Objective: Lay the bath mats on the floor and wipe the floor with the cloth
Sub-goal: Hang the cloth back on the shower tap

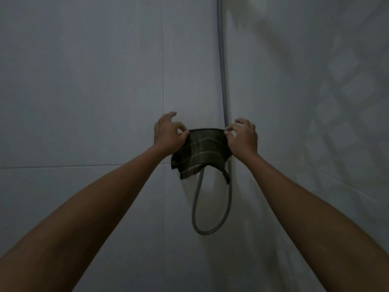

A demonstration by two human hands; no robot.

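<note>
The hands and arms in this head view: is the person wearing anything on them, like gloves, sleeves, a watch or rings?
Nothing worn shows. The left hand and right hand are bare, with no gloves. Both forearms are uncovered up to the frame's bottom edge, so no sleeve or cuff appears. No watch or bracelet is seen at either wrist. The light is dim, so a thin ring cannot be ruled out.

Hose (223, 81) cut off at top edge — partly hidden behind cloth (200, 152), both forearms cropped below
</note>
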